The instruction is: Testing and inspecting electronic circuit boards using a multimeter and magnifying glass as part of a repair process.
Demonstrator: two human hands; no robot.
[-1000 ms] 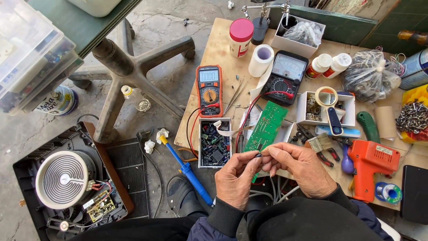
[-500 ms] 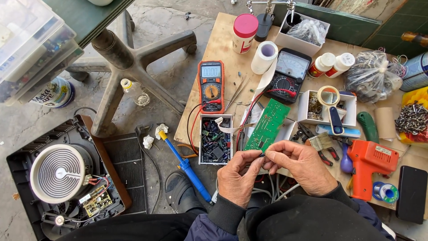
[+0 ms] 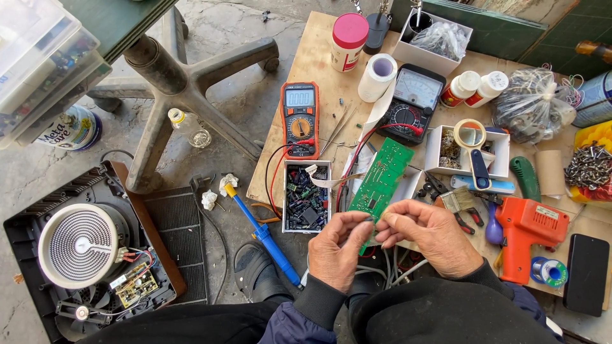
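Fingers [image 3: 361, 224] of left hand [image 3: 336, 251] and right hand [image 3: 428, 234] pinched together on a tiny dark component, just above the green circuit board's [image 3: 381, 178] near end on the worktop [image 3: 319, 57]. Likely inspecting it; seating it calls for fine alignment.

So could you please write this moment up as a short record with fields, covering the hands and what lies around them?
left hand: left hand pinches a small part, too small to identify, at its fingertips
right hand: right hand meets the left at the same small part
under the hands: green circuit board, lying tilted on the wooden table
left of board: white box of small components
meters: orange digital multimeter; black analogue meter
right side: orange soldering gun
floor: opened induction cooker
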